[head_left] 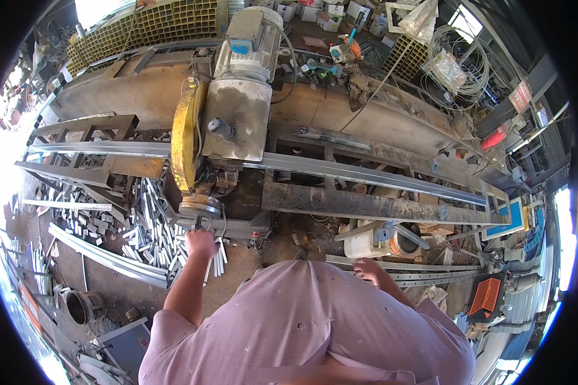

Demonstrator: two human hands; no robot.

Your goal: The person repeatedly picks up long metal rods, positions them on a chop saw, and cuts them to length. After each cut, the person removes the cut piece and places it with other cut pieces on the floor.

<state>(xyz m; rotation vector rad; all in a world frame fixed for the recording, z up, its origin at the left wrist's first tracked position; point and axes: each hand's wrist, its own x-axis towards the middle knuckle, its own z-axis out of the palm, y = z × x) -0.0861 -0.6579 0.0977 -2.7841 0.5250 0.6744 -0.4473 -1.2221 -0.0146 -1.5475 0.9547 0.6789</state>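
– What did the left hand (201, 244) do?
– It was closed on the handle (198, 224) at the front of the yellow-guarded saw (241, 112)
– And the right hand (368, 269)?
– Released, half open, fingers loosely curled, near some metal strips (430, 278) at floor level
– Where was the long metal bar (372, 176)?
– Laid through the saw, resting along the rack (372, 205) on either side

Wire coil (476, 69), red cylinder (494, 137) at upper right; bucket (97, 301) lower left
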